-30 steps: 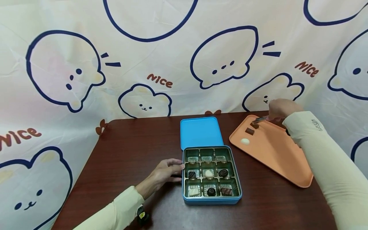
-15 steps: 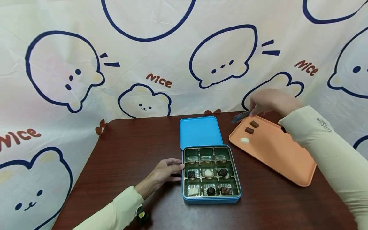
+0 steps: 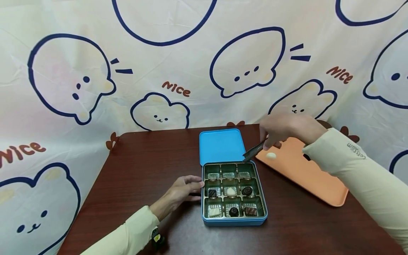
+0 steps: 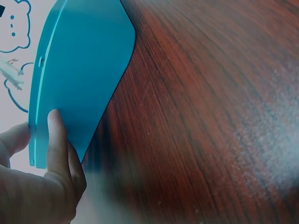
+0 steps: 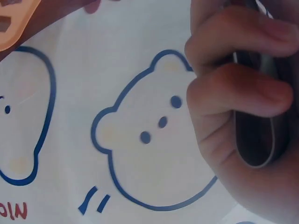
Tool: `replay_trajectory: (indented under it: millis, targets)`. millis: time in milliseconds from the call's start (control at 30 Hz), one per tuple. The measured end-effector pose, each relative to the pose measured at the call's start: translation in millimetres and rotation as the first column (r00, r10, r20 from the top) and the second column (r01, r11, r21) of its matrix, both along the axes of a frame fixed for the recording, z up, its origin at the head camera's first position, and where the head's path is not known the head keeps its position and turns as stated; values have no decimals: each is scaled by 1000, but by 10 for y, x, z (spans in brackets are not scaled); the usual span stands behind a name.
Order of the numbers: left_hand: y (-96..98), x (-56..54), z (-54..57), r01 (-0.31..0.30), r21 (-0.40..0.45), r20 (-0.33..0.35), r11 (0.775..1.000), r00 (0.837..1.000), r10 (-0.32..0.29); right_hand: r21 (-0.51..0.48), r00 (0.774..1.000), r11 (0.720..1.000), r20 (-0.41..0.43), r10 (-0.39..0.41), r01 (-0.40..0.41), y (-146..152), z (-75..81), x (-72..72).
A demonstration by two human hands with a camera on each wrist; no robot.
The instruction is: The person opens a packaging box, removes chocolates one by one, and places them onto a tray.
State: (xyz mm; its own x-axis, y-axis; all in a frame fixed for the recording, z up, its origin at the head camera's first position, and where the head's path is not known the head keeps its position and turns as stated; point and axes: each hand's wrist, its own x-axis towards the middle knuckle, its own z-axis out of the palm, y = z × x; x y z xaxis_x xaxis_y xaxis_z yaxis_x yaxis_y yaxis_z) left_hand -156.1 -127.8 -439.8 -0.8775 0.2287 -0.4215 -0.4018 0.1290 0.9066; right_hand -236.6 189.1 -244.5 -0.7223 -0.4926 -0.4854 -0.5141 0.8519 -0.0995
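Observation:
A blue tin (image 3: 234,222) stands with its blue lid (image 3: 222,147) folded back. Its gold divided insert (image 3: 222,177) has dark and white chocolates in the middle and front rows. My left hand (image 3: 178,191) touches the tin's left side, fingers fairly straight, thumb at the rim in the left wrist view. With curled fingers, my right hand (image 3: 283,129) grips tongs (image 3: 254,150), whose rounded end shows in the right wrist view. The tong tips hover by the tin's back right corner; whether they pinch anything is too dark to tell.
An orange tray (image 3: 318,173) lies on the right of the dark wooden table (image 3: 153,159). It bears a white chocolate (image 3: 271,155); brown pieces there are mostly hidden behind my right hand. A cloth with bear drawings hangs behind the table.
My right hand has carried the tongs from the tray's far left corner leftward and nearer, to the tin's back right corner. My left hand and the tin have stayed put.

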Motion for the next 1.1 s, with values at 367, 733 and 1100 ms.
replay_trajectory:
  millis: [367,733,1100]
  targets:
    - [-6,-7,-14,3,1,-5,1000,1000,-3,83,996,996,91,23,-31,-194,-133,200]
    - [-4,1,-4,5,4,-9,1000,1000,-5,144,997,987,50,63,-70,-304,-420,290]
    - [-2,-5,-7,8,6,-8,1000,1000,-8,164,993,980,-22,117,-112,-400,-541,371]
